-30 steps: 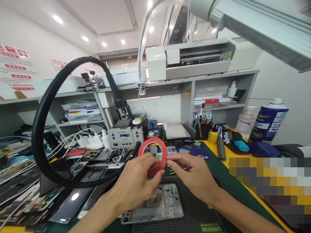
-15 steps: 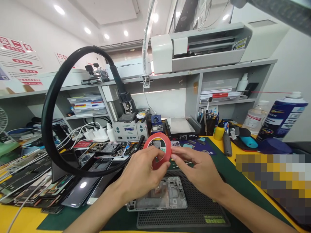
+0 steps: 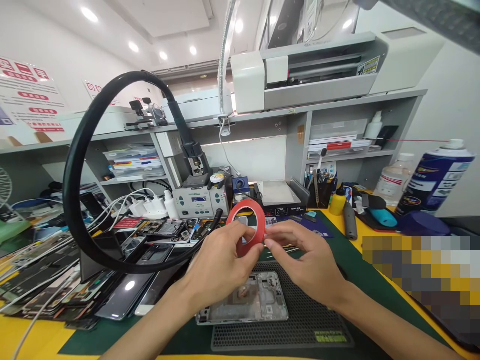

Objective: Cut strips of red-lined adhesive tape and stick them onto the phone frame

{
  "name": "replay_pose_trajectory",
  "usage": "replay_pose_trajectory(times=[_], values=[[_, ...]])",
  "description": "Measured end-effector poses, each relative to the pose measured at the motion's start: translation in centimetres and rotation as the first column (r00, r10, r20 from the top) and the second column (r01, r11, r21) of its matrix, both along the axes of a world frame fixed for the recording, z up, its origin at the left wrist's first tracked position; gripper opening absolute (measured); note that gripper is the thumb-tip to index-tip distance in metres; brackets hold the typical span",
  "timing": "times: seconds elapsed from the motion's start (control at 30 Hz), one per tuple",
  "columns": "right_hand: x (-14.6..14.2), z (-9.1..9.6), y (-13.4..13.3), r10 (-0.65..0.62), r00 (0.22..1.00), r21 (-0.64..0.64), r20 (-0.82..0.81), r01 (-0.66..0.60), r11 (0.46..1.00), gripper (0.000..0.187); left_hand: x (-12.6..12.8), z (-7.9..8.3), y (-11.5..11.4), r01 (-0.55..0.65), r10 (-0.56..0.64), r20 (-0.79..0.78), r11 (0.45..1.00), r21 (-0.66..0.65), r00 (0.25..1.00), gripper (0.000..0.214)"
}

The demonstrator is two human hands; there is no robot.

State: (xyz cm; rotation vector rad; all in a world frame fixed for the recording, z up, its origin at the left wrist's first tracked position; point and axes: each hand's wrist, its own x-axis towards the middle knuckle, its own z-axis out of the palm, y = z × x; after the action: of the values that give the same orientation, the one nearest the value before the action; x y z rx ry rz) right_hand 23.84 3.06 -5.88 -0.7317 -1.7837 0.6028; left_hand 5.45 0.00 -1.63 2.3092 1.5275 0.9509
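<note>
My left hand (image 3: 219, 262) is closed around a roll of red tape (image 3: 259, 220), fingers through its hole and thumb at its lower edge. The roll stands upright, its ring facing me. At its right edge my right hand (image 3: 309, 260) pinches with thumb and fingertips, apparently on the tape's edge; a loose tape end cannot be made out. Below both hands lies an opened phone frame (image 3: 268, 297), partly covered by my left hand. It rests on a dark perforated mat (image 3: 300, 330).
Phones and phone parts (image 3: 123, 295) are piled at the left. A thick black hose (image 3: 69, 185) loops above them from a hot air station (image 3: 202, 201). A yellow bottle (image 3: 337, 201) and a blue spray can (image 3: 437, 177) stand at the right. Tweezers lie behind my right hand.
The roll of red tape has tilted slightly and shifted a little right and up in my left hand. My right hand stays at its edge; the phone frame lies where it was.
</note>
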Motion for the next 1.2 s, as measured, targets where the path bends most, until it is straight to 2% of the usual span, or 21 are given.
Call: replay_pose_trajectory(times=[0.2, 0.37, 0.43, 0.57, 0.73, 0.87, 0.97, 1.03, 1.13, 1.2], values=[[0.0, 0.1, -0.2, -0.032, 0.998, 0.027, -0.061, 0.034, 0.999, 0.012, 0.4, -0.1, 0.1, -0.003, 0.004, 0.105, 1.000, -0.004, 0.995, 0.011], [0.1, -0.1, -0.3, -0.006, 0.991, 0.026, -0.137, 0.009, 1.000, 0.038, 1.1, 0.2, 0.2, 0.014, -0.008, 0.232, 1.000, -0.021, 0.973, 0.013], [0.2, 0.0, -0.3, 0.009, 0.988, -0.019, -0.152, -0.012, 1.000, 0.040, 1.3, 0.3, 0.3, 0.033, -0.019, 0.304, 0.999, -0.042, 0.952, 0.013], [0.4, 0.6, -0.1, 0.057, 0.995, -0.093, -0.086, -0.065, 0.993, 0.023, 1.4, 0.3, 0.6, 0.118, -0.035, 0.497, 0.983, -0.137, 0.867, 0.022], [0.3, 1.0, -0.1, 0.057, 0.998, -0.082, 0.016, -0.055, 0.995, 0.030, 1.4, 0.4, 1.1, 0.259, -0.034, 0.693, 0.940, -0.224, 0.720, 0.027], [0.1, 1.1, 0.0, 0.035, 0.998, -0.098, 0.060, -0.029, 0.995, 0.029, 1.8, 0.3, 1.0, 0.322, -0.013, 0.752, 0.909, -0.266, 0.659, 0.025], [0.2, 1.1, 0.1, 0.053, 0.995, -0.114, 0.089, -0.042, 0.993, 0.024, 2.2, 0.5, 0.9, 0.346, -0.026, 0.742, 0.895, -0.282, 0.670, 0.028], [0.3, 1.2, 0.2, 0.049, 0.994, -0.117, 0.102, -0.037, 0.992, 0.021, 2.1, 0.8, 0.9, 0.347, -0.046, 0.702, 0.891, -0.292, 0.710, 0.032], [0.5, 1.2, 0.3, -0.012, 0.995, -0.102, 0.097, 0.022, 0.995, 0.016, 0.7, 1.2, 0.9, 0.275, -0.052, 0.569, 0.909, -0.314, 0.821, 0.033], [0.5, 1.2, 0.4, -0.067, 0.994, -0.084, 0.084, 0.074, 0.994, 0.014, -0.7, 1.3, 0.9, 0.182, -0.035, 0.411, 0.929, -0.323, 0.911, 0.028]])
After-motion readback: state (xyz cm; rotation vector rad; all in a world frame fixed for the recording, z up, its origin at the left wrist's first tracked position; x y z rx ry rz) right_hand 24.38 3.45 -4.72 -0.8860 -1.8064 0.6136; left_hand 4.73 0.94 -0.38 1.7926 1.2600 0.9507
